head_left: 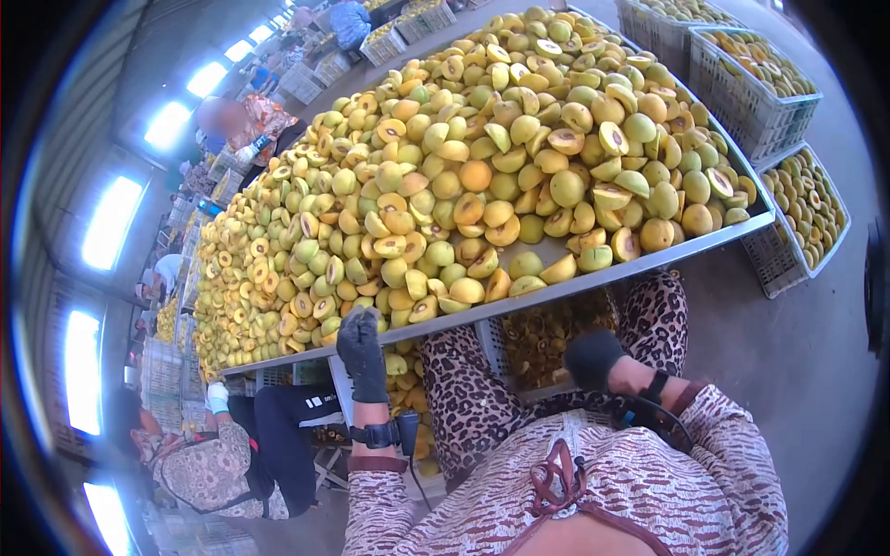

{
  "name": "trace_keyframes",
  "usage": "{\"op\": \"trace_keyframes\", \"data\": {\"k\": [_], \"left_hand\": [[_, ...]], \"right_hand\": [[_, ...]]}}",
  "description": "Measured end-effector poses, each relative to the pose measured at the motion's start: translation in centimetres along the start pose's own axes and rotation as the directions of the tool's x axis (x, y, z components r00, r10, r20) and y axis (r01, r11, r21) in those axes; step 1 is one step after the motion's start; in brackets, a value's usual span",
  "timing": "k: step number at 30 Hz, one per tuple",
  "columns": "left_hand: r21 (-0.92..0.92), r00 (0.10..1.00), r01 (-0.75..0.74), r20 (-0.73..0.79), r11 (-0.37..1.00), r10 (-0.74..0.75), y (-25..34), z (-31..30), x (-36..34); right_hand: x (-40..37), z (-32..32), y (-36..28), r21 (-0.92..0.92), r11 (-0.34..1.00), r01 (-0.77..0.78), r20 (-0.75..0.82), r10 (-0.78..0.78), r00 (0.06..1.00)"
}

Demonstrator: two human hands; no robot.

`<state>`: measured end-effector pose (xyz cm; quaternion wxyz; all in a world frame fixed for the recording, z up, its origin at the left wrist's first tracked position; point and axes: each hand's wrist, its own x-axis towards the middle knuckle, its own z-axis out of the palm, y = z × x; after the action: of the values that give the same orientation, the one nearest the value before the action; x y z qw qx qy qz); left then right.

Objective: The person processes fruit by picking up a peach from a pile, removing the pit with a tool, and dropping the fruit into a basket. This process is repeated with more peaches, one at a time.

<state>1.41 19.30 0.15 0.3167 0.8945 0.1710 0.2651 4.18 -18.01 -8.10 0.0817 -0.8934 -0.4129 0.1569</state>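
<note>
A large heap of halved yellow-green stone fruit (445, 176), which look like peaches, lies on a metal-rimmed table (649, 257) in front of me. Many halves show a brown pit or hollow. My left hand (362, 352), in a dark glove, is at the table's near edge with its fingers curled closed beside the fruit. What it holds, if anything, is hidden. My right hand (593, 360), also gloved, is closed above a crate of brown pits and scraps (542, 347) between my knees. Whether something is in it cannot be seen.
Fruit-filled crates (756, 88) stand at the right, one more crate (807, 213) nearer me. More fruit (400, 366) lies below the table by my left arm. A co-worker (218, 459) sits at my left, another person (246, 125) beyond the heap. Stacked crates line the background.
</note>
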Motion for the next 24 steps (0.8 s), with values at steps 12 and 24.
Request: {"op": "trace_keyframes", "data": {"k": [12,24], "left_hand": [[0.446,0.767,-0.496,0.628,0.745,0.135,14.1,23.6,6.4],[-0.147,0.773,-0.18,0.591,0.973,0.232,7.7,23.1,6.2]], "right_hand": [[-5.1,-0.9,0.5,0.332,0.94,-0.075,-0.101,0.115,0.988],[-2.3,-2.7,-1.6,0.385,0.917,0.108,-0.346,0.035,0.937]]}}
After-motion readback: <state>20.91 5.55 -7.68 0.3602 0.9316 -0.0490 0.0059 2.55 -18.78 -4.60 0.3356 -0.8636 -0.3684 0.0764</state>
